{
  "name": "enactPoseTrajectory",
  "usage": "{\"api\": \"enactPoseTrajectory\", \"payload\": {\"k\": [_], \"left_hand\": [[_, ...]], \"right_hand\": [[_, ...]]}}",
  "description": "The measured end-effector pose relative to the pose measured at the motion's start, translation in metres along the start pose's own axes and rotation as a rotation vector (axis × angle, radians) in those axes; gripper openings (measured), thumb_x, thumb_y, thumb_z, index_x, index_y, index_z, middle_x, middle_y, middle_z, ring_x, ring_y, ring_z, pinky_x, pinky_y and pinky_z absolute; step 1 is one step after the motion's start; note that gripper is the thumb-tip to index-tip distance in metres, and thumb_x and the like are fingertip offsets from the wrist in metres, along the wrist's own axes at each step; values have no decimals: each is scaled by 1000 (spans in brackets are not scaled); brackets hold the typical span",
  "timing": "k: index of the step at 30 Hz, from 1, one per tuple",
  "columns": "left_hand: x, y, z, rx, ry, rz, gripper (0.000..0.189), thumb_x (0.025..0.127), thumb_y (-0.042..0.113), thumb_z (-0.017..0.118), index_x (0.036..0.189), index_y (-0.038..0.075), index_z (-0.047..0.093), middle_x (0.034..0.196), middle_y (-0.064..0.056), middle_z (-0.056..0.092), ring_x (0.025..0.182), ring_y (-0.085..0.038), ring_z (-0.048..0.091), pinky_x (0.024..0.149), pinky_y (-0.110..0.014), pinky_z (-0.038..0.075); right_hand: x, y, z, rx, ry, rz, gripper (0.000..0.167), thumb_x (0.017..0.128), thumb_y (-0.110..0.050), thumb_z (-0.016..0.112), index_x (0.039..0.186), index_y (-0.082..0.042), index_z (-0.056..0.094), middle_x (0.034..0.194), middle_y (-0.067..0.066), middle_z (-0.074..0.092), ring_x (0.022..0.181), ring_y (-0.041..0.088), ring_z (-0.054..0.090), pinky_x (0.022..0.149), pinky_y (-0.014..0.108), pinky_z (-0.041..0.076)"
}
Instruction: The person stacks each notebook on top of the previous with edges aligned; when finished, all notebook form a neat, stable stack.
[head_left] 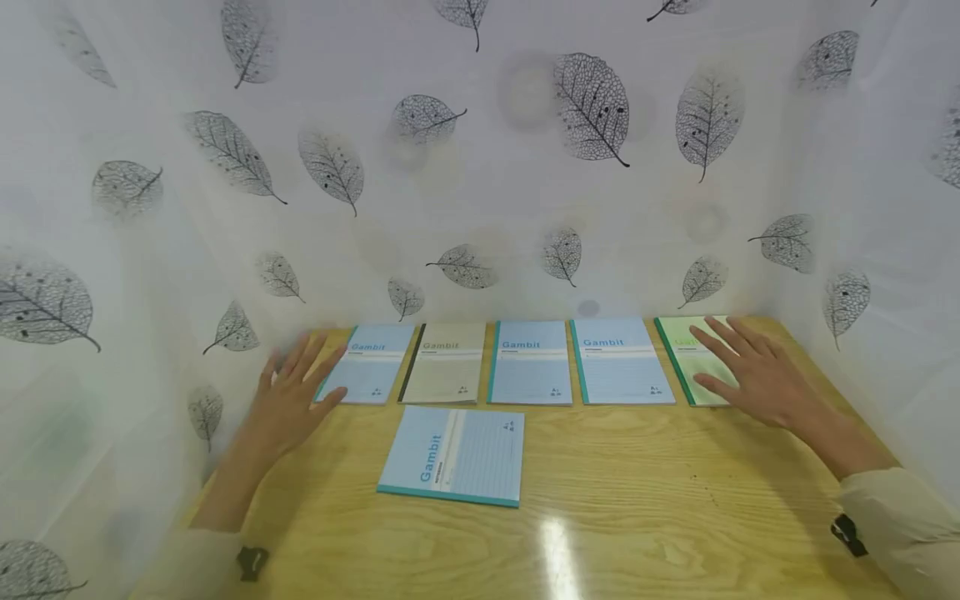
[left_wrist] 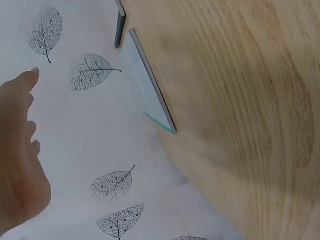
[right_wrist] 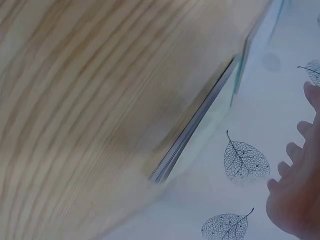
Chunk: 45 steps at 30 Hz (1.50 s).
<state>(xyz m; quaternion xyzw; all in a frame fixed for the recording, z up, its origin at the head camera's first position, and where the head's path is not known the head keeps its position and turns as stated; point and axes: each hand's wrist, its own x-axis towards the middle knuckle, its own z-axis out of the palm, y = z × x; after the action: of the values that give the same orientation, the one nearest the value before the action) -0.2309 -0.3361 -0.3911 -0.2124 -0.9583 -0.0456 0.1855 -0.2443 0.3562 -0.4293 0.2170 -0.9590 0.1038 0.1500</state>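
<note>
Along the back of the wooden table lies a row of notebooks. My left hand (head_left: 288, 404), fingers spread, hovers beside the leftmost blue notebook (head_left: 375, 371) and holds nothing. At the other end my right hand (head_left: 761, 375) is over the green notebook (head_left: 682, 333), covering part of it, its fingers extended. Between them lie a beige notebook (head_left: 442, 367) and two blue notebooks, one in the middle (head_left: 531, 375) and one to its right (head_left: 626, 375). In front, a blue notebook (head_left: 480, 454) lies turned sideways. Both wrist views show the hands raised apart from the notebooks.
White curtain with a leaf print (head_left: 480, 192) closes off the back and both sides. The wooden table (head_left: 637, 500) extends in front of the notebooks, with a bright reflection near its front.
</note>
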Motion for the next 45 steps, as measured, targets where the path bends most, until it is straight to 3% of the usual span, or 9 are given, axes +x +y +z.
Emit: {"api": "enactPoseTrajectory", "payload": {"k": [6,11,14,21,26,29,34,38,45], "left_hand": [[-10,8,2,-250,-116,-101,64,108,35,55,164,15,30,167,-26,24,150,-54,24,112,-80,21],[-18,22,-4,-533,-248,-205,68,110,38,52,166,15,23,169,-27,17,152,-56,15,111,-84,16],[-19,31,-7,-627,-262,-258,70,110,42,51,167,16,22,170,-25,16,154,-53,13,116,-77,17],[-17,50,-17,-658,-257,-424,76,109,51,46,167,13,17,170,-25,17,151,-53,21,114,-75,29],[-21,60,-19,-721,-263,-554,83,107,59,43,166,7,17,163,-29,31,144,-51,37,110,-68,40],[-22,65,-18,-762,-280,-622,85,106,62,42,162,0,25,156,-32,40,137,-49,47,107,-61,48],[-22,66,-13,-792,-336,-666,78,108,57,45,147,-11,45,139,-32,57,120,-42,63,93,-50,59],[-23,66,-6,-808,-419,-717,81,106,56,50,139,-17,48,121,-29,68,102,-34,71,83,-46,63],[-32,72,5,-848,-484,-768,75,107,53,49,125,-20,55,92,-18,75,76,-30,74,68,-44,65]], "right_hand": [[15,-22,8,241,-54,9,70,104,-33,63,164,-15,31,169,21,25,151,54,21,104,84,21],[33,-45,21,368,-95,-20,66,106,-30,60,162,-8,33,166,26,28,150,55,21,109,81,19],[41,-59,28,404,-116,-21,64,106,-30,59,161,-5,36,166,27,29,150,54,22,113,79,17],[56,-85,50,460,-138,-91,60,108,-30,56,158,-2,40,163,26,35,149,52,27,116,76,18],[65,-105,63,541,-146,-119,61,106,-24,61,159,-3,38,161,26,37,148,51,31,116,74,24],[70,-117,66,581,-176,-110,63,104,-20,63,159,-3,38,161,26,38,148,51,31,116,73,26],[80,-139,66,678,-258,-76,61,103,-22,66,157,-4,43,154,23,48,139,45,44,110,66,41],[87,-155,67,768,-331,-64,56,102,-25,68,151,-2,50,142,21,58,120,35,58,96,50,54],[94,-174,70,804,-398,-51,48,101,-19,69,143,0,57,135,22,62,112,30,63,86,40,57]]}}
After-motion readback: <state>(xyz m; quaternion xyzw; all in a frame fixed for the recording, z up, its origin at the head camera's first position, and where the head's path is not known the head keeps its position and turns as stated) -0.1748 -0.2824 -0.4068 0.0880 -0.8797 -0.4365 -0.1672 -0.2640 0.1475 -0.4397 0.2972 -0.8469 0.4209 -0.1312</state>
